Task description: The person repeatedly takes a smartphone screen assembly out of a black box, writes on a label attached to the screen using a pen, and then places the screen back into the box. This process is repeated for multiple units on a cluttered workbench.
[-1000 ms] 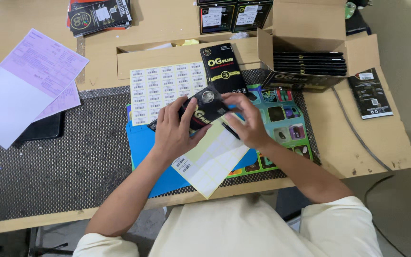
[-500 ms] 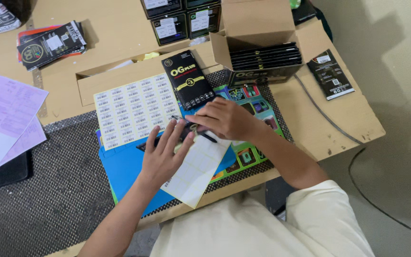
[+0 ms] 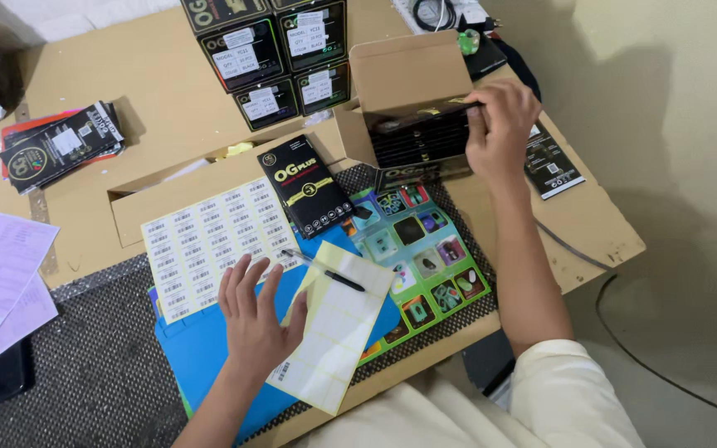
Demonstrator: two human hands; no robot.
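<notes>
right hand (image 3: 501, 123) pinches a flat black pack (image 3: 425, 116) over the open carton (image 3: 408, 83) below it, left hand (image 3: 255, 319) spread flat, pinning the blue mat (image 3: 201, 348) beside the label sheet (image 3: 334, 328).

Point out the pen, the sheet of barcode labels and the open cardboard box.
pen (image 3: 325, 270), head view, on the middle of its barrel.
sheet of barcode labels (image 3: 209, 241), head view, on the middle of the sheet.
open cardboard box (image 3: 408, 70), head view, on the raised flap.
</notes>
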